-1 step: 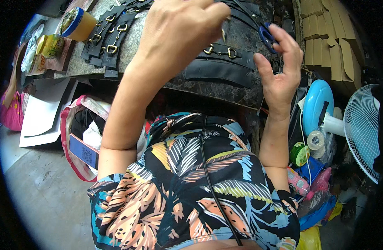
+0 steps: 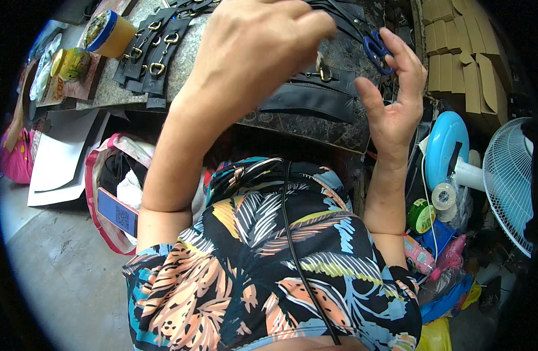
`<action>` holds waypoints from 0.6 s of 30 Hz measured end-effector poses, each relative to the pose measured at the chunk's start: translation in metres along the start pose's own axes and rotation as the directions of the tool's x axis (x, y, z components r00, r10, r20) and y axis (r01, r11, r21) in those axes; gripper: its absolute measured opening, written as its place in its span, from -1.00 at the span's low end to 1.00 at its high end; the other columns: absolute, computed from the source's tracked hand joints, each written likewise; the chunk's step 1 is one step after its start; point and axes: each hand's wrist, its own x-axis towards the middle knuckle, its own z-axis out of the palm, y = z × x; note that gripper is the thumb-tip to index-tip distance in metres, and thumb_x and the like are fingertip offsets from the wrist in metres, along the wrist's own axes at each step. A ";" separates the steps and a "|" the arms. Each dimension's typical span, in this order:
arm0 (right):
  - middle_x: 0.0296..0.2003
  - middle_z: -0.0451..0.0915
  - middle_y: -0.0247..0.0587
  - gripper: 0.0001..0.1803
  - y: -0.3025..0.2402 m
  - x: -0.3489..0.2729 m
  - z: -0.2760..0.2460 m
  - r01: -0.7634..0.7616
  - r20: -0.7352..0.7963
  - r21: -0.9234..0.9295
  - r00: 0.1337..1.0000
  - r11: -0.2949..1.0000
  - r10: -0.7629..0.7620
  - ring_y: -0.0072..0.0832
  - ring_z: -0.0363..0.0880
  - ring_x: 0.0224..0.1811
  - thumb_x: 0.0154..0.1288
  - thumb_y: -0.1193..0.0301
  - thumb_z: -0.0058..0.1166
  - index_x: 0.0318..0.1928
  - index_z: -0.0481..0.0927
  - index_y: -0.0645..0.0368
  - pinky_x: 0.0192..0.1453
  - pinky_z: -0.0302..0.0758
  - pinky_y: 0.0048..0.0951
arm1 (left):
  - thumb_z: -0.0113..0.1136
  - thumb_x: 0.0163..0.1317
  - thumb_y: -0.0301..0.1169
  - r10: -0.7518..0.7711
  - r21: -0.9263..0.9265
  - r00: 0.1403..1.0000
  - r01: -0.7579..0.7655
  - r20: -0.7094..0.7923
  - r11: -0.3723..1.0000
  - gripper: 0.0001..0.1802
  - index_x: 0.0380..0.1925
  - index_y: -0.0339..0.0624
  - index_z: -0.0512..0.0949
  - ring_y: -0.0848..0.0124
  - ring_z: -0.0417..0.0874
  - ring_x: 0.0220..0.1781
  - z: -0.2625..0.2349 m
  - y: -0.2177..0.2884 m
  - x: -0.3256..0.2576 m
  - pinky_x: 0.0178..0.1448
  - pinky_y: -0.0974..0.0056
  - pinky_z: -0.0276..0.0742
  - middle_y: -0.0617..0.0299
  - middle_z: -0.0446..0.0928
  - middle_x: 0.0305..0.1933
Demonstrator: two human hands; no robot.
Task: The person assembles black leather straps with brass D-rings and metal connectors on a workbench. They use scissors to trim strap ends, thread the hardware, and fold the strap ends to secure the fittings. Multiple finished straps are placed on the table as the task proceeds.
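Note:
My left hand (image 2: 260, 55) is raised over the workbench, its fingers curled closed. A small pale tip shows below the fingers, but the thing they hold is too hidden to name. Beneath it lie black leather straps (image 2: 313, 100) with gold-coloured metal fittings (image 2: 325, 74), partly covered by the hand. My right hand (image 2: 396, 96) is at the bench's right side, palm turned inward, thumb and fingers apart with nothing between them. Just by its fingertips are the blue handles of a pair of scissors (image 2: 376, 52); whether they touch I cannot tell.
More buckled black straps (image 2: 157, 58) lie on the bench's left part. Beyond them stand a blue-rimmed tub (image 2: 114, 35) and a yellow-lidded jar (image 2: 73, 64). Brown cartons (image 2: 468, 64) and a fan (image 2: 509, 181) are on the right. A bag with a phone (image 2: 118, 212) sits lower left.
My left hand has shifted slightly to the right above the straps, hiding more of a metal fitting. The fingers of my right hand have risen slightly.

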 end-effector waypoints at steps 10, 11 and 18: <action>-0.20 0.67 -0.31 -0.73 -0.015 -0.043 -0.006 -0.753 0.602 0.567 0.655 0.333 0.456 -0.63 0.61 -0.15 0.45 0.50 0.19 0.10 0.66 0.29 0.00 0.54 -0.55 | 0.40 -0.10 -0.59 -0.035 -0.337 0.994 0.067 0.100 0.939 -0.74 -0.32 -0.18 0.67 0.22 0.62 -0.27 -0.017 0.024 -0.040 -0.20 0.20 0.55 0.19 0.66 -0.29; -0.21 0.68 -0.31 -0.75 -0.013 -0.045 -0.008 -0.738 0.551 0.521 0.675 0.429 0.491 -0.63 0.62 -0.17 0.43 0.50 0.20 0.07 0.67 0.28 -0.02 0.55 -0.54 | 0.41 -0.07 -0.58 -0.043 -0.345 0.990 0.086 0.131 0.935 -0.76 -0.33 -0.18 0.67 0.22 0.62 -0.26 -0.012 0.025 -0.048 -0.19 0.19 0.57 0.20 0.67 -0.29; -0.26 0.73 -0.31 -0.85 -0.002 -0.051 0.007 -0.470 0.325 0.001 0.835 0.883 0.445 -0.64 0.62 -0.25 0.37 0.56 0.22 -0.08 0.71 0.28 -0.13 0.52 -0.55 | 0.46 -0.02 -0.52 -0.211 -0.165 0.964 0.238 0.162 0.957 -0.77 -0.31 -0.11 0.69 0.21 0.59 -0.13 0.025 0.035 -0.084 -0.07 0.20 0.57 0.27 0.68 -0.23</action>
